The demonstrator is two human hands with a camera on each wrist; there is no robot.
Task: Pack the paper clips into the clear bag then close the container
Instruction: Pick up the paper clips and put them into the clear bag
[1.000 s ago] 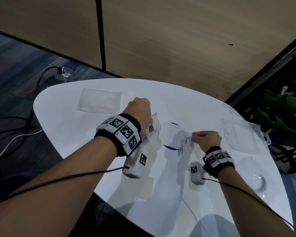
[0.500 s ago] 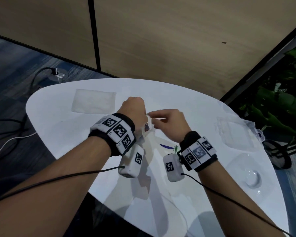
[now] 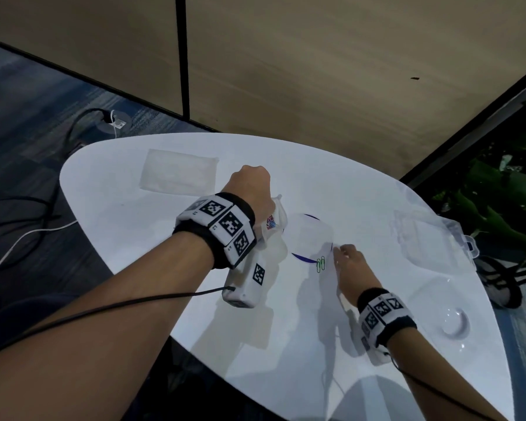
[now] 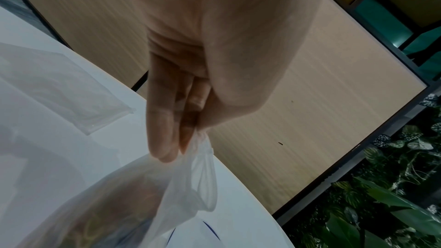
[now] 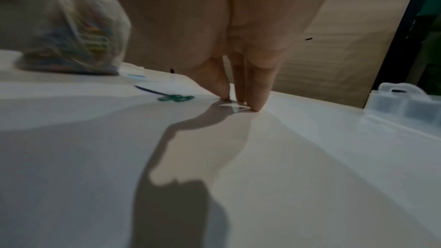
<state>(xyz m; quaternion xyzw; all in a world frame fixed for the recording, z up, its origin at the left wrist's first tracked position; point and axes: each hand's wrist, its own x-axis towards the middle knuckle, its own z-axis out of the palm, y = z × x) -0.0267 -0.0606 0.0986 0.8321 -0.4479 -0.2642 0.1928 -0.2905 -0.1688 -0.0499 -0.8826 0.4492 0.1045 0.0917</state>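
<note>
My left hand (image 3: pixel 251 186) is held above the white table (image 3: pixel 152 238) and pinches the gathered top of a clear bag (image 4: pixel 167 191). The bag (image 5: pixel 71 31) hangs from it, holding several coloured paper clips. Two green paper clips (image 3: pixel 320 264) lie on the table by a blue curved line. Just right of them, my right hand (image 3: pixel 343 252) reaches down with straight fingers. Its fingertips (image 5: pixel 256 105) touch the table top beside the green clips (image 5: pixel 175 98). I cannot tell whether something small lies under them.
An open clear plastic container (image 3: pixel 425 241) sits at the table's right edge, seen too in the right wrist view (image 5: pixel 401 101). A flat clear bag (image 3: pixel 178 174) lies at the back left. A round clear dish (image 3: pixel 454 325) rests near right. Cables and plants lie beyond the table.
My right hand went from the table up to the bag mouth, then came back down to the table beside the green clips. The left hand kept holding the bag.
</note>
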